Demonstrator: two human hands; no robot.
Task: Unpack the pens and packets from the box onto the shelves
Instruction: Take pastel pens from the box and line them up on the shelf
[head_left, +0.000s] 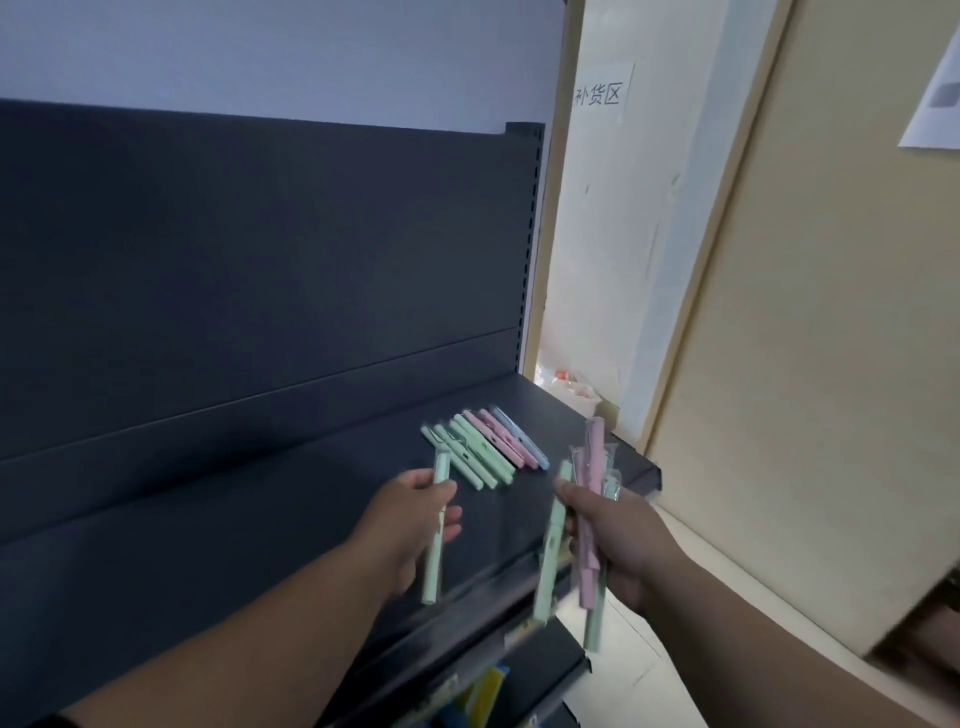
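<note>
The left hand (410, 525) pinches one green pen (435, 540) just near-left of the pen row (483, 447) on the dark shelf (234, 519); the right hand (623, 545) grips a mixed bundle (589, 499). I'd lay it parallel, snug against the leftmost green one

row of pens (485, 447): pastel, clear-sleeved; green, then pink, then blue at right end; side by side, flat on dark shelf (260, 519), slanted | green pen (435, 530): single, near upright, pinched in left hand (405, 525), just in front of the row | bundle (587, 519): pink and green pens, fanned, gripped in right hand (623, 540) at shelf's right front edge
</note>
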